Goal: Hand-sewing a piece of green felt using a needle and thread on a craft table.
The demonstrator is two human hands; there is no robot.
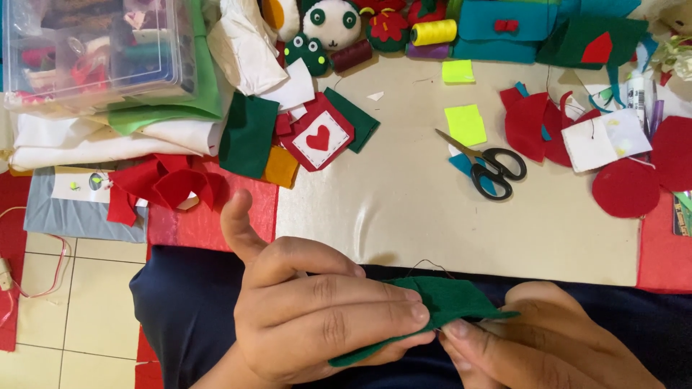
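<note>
My left hand (317, 317) pinches a green felt piece (450, 299) between fingers and thumb, low in the view over my dark blue lap. My right hand (540, 346) touches the felt's right edge with its fingertips pinched together there; a thin dark thread (429, 264) loops just above the felt. Whether a needle is between my right fingers I cannot tell.
Black-handled scissors (490, 167) lie on the beige work mat (432, 216). A red felt square with a white patch and heart (318, 137), red felt circles (626, 189), yellow notes (466, 124), thread spools (434, 32), a panda toy (331, 21) and a clear plastic box (94, 50) crowd the back.
</note>
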